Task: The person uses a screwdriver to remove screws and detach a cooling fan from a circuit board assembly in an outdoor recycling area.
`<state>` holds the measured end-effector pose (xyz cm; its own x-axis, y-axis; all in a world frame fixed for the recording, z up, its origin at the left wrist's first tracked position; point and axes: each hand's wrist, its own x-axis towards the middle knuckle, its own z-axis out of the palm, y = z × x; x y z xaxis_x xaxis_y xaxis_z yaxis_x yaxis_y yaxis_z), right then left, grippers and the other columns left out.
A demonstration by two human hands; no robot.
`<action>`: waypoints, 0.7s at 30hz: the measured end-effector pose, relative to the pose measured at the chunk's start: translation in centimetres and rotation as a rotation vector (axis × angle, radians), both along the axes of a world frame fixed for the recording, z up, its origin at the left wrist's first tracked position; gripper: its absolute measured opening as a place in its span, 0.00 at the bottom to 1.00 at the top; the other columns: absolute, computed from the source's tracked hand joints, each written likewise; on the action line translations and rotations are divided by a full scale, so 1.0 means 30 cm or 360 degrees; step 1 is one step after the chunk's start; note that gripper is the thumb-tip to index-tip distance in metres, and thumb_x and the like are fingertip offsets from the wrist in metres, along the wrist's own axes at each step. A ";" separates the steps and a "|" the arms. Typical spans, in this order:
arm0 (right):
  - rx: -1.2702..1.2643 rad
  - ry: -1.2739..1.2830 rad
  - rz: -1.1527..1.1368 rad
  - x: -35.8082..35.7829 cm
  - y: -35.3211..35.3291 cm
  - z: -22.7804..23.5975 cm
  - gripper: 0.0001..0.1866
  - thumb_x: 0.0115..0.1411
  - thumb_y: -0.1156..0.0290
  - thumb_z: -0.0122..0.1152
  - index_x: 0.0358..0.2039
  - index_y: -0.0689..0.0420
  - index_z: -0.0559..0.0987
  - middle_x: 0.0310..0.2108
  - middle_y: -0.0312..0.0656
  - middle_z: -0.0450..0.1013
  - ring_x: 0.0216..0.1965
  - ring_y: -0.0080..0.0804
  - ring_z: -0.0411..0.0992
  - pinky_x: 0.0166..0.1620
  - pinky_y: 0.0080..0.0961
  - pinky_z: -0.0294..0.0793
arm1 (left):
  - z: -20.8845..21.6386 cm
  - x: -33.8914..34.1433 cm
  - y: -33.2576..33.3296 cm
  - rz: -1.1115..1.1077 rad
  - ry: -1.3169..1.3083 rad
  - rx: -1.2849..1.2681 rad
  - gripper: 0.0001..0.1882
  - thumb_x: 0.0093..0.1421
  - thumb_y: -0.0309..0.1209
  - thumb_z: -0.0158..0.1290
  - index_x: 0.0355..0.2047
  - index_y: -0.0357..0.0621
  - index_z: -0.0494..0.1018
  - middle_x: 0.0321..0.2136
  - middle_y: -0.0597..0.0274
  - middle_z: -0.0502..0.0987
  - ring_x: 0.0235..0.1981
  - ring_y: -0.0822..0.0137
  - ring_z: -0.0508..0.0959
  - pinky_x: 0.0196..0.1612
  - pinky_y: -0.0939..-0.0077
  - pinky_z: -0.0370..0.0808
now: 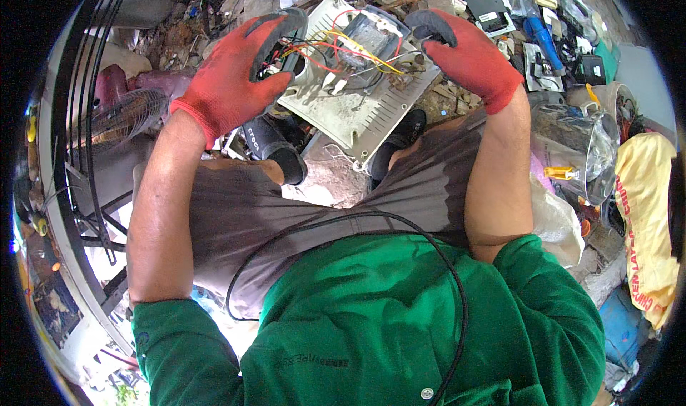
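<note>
A pale plastic panel (348, 113) with slots along one side lies between my feet, tilted across the ground. On it sits a grey box-shaped electrical part (370, 38), with red, yellow, black and white wires (343, 43) trailing from it. My left hand (239, 74), in a red glove with grey palm, is at the panel's left side, thumb and fingers spread around the wire ends. Whether it touches them is unclear. My right hand (471, 57), gloved alike, is beside the box's right side with fingers curled in; what they hold, if anything, is hidden.
Mixed scrap covers the ground, including a blue tool-like object (543, 43) and a black flat device (487, 7) at far right. Right of me are a clear plastic container (575, 145) and a yellow sack (645, 213). A wire fan guard (118, 124) and metal frame (61, 156) stand left.
</note>
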<state>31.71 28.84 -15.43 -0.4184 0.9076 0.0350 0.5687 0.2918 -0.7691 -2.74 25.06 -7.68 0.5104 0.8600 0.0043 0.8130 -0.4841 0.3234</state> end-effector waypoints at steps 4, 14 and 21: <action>-0.0075 -0.0092 -0.0012 -0.018 -0.006 -0.001 0.22 0.56 0.65 0.52 0.52 0.54 0.77 0.48 0.53 0.76 0.51 0.53 0.74 0.55 0.40 0.72 | -0.005 -0.019 -0.002 0.0011 0.0009 -0.0073 0.38 0.54 0.37 0.61 0.64 0.44 0.61 0.60 0.43 0.66 0.61 0.44 0.66 0.65 0.58 0.63; -0.0111 -0.0123 -0.0122 -0.007 -0.023 0.043 0.22 0.57 0.72 0.50 0.54 0.55 0.76 0.47 0.48 0.77 0.47 0.42 0.74 0.52 0.35 0.72 | 0.025 0.018 -0.007 0.0031 0.0039 -0.0233 0.43 0.51 0.35 0.64 0.66 0.42 0.59 0.64 0.45 0.63 0.67 0.47 0.61 0.69 0.60 0.57; -0.0190 -0.0256 -0.0025 0.002 -0.025 0.063 0.20 0.55 0.70 0.54 0.50 0.55 0.77 0.42 0.49 0.78 0.43 0.43 0.75 0.49 0.34 0.72 | -0.016 -0.027 0.013 -0.0001 0.0047 -0.0175 0.43 0.50 0.32 0.65 0.65 0.41 0.60 0.63 0.45 0.64 0.64 0.47 0.64 0.68 0.60 0.59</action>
